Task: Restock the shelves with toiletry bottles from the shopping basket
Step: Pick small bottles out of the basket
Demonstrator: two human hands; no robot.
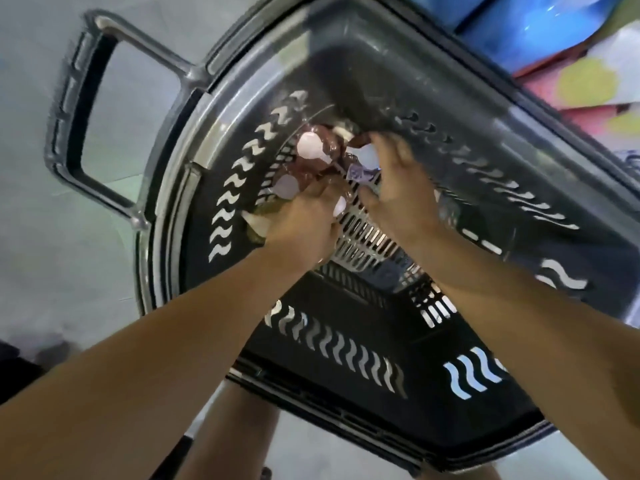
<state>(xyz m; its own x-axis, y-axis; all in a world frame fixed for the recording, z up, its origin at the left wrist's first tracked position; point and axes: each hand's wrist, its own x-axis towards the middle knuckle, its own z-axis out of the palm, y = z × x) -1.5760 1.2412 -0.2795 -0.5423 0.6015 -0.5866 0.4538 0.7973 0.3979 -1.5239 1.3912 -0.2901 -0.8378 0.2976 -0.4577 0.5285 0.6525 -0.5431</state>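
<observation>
Two bare forearms reach from the near edge into a dark grey plastic shopping basket (346, 358) that stands on a pale grey floor (52, 237). Wavy slots are cut through the basket's walls, and straight slots through its base. Its looped grey handle (65, 133) lies folded out to the far left.

At the far left corner of the basket floor lies a small cluster of brown toiletry bottles with pale pink round caps (311, 147). Motion blur smears them, so their number cannot be told.

Left hand (301, 223) is down among the near bottles, its fingers curled around one or more of them, with a pink cap showing just beside its knuckles. Right hand (398, 192) sits just to the right, touching the same cluster, its fingers bent down towards the bottles. Whether it actually grips one cannot be told.

Beyond the basket, at the far right, are a shiny blue rounded object (540, 22) and flat packs in pink, white and yellow (585, 81), all out of focus.
</observation>
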